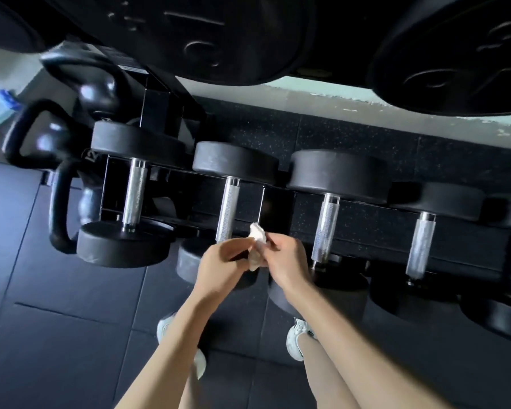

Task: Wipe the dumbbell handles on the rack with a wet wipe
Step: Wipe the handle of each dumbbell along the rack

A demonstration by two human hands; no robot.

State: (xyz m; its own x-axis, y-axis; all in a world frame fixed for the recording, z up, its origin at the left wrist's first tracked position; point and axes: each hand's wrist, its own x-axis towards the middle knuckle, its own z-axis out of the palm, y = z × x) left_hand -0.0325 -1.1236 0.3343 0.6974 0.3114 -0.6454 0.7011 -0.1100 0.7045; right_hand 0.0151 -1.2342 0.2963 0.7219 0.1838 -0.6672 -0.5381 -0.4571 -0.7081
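We see both hands meeting in front of the dumbbell rack (157,113), working a crumpled white wet wipe (256,246) between them. The left hand (220,262) has its fingers curled and pinches the wipe's left side, while the right hand (288,261) grips it from the right with thumb and fingertips. The wipe sits in the air, just in front of the gap between the second dumbbell handle (227,211) and the third dumbbell handle (325,228), touching neither. To the left stands the first dumbbell handle (134,196) and to the right the fourth dumbbell handle (421,246). All four are knurled silver bars set between black round heads, lying side by side across the rack. At the rack's left end we make out three black kettlebells (42,137) crowded together. Above, two large black weight plates (233,36) fill the top of the view, blurred. Below the arms we see dark floor mats (56,290) and a pair of white sneakers (297,338) near the rack's front edge.
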